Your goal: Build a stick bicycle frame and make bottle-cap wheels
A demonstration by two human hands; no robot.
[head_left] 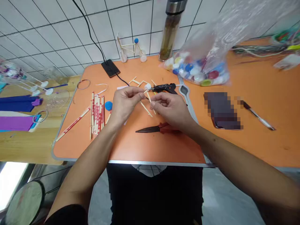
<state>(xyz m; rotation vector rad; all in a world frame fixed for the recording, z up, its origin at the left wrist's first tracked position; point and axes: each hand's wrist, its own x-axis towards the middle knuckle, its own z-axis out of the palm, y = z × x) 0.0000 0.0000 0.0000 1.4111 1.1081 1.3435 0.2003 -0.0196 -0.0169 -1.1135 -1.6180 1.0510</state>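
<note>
Over the orange table (140, 147), my left hand (125, 103) and my right hand (170, 107) meet, both closed in a pinch on thin wooden sticks (147, 107). A white bottle cap (147, 86) sits at the stick's far end, just above my fingers. A black glue gun (165, 87) lies right behind my hands. Black scissors with red handles (152, 128) lie under my right wrist. A blue cap (108, 105) rests by my left hand.
A row of wooden sticks (97, 114) lies to the left. A clear bag of coloured caps (199, 70), a glass bottle (170, 32), a stick-and-cap model (131, 48), a black phone (110, 68) with cable, and a pen (257, 116) are around. Purple paper (16, 122) lies far left.
</note>
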